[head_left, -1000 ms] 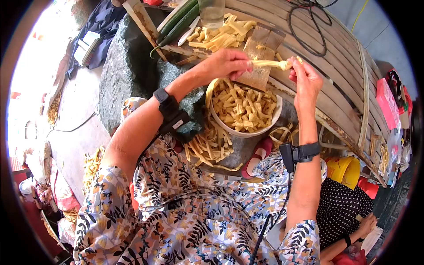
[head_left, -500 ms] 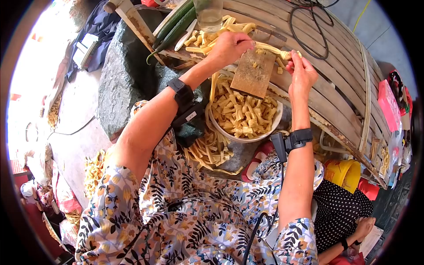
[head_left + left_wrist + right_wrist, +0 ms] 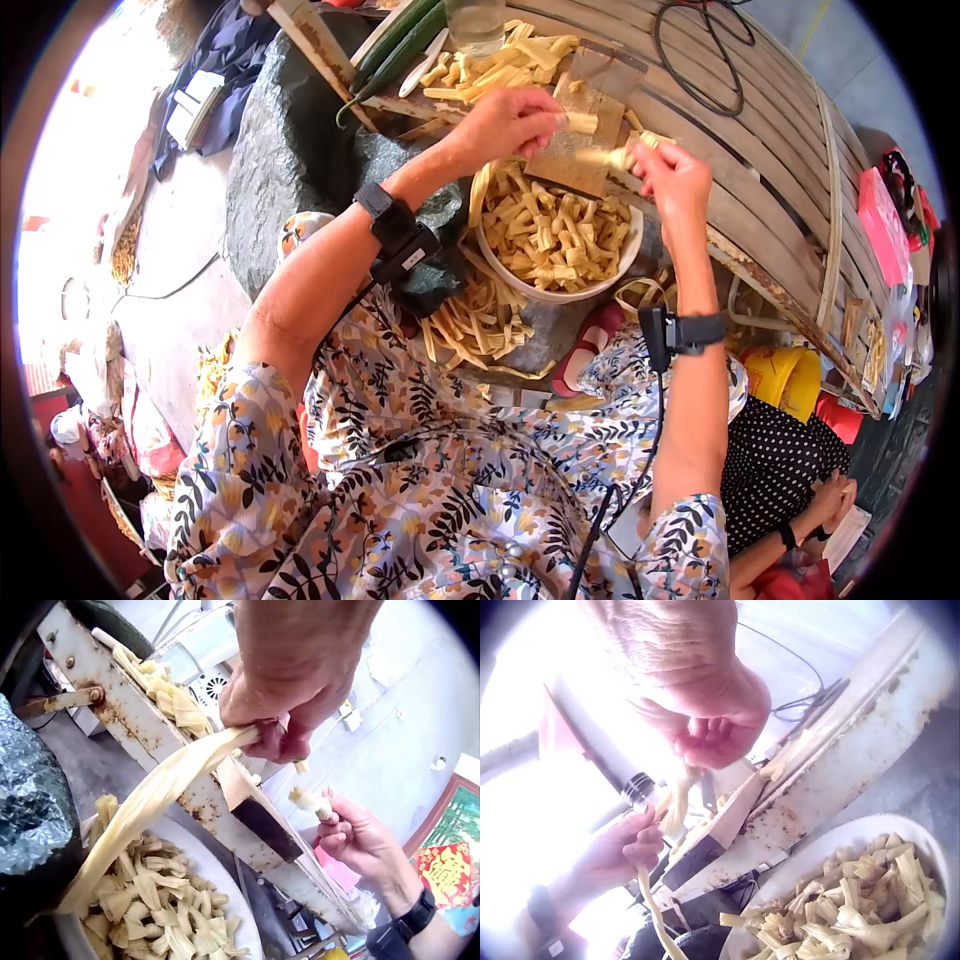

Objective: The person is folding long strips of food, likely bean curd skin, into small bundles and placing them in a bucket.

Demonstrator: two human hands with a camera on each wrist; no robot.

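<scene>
My left hand (image 3: 508, 128) pinches a long, pale yellow strip (image 3: 154, 784) that looks like tofu skin. Its short end (image 3: 580, 122) pokes out past the fingertips, while the long part droops toward the white bucket in the left wrist view. Facing it, my right hand (image 3: 680, 185) holds a short knotted yellow piece (image 3: 612, 158) between thumb and fingers. A gap separates the piece from the strip. Beneath the hands, a wooden board (image 3: 570, 165) lies over the bench edge. Below that stands the white bucket (image 3: 640, 240), filled with similar knotted pieces (image 3: 555, 240).
The slatted bench (image 3: 770, 170) carries a yellow pile (image 3: 510, 65), cucumbers (image 3: 395, 50), a glass (image 3: 475, 25) and a black cable (image 3: 735, 85). Loose strips (image 3: 480, 325) lie beside the bucket. A dark green plastic-like mass (image 3: 265, 180) stands left; another person's hands (image 3: 828, 502) show lower right.
The strip stretched between both hands has parted, leaving a knotted piece in the right hand. The left hand rose over the board, then came back down; the board shifted and tilted back.
</scene>
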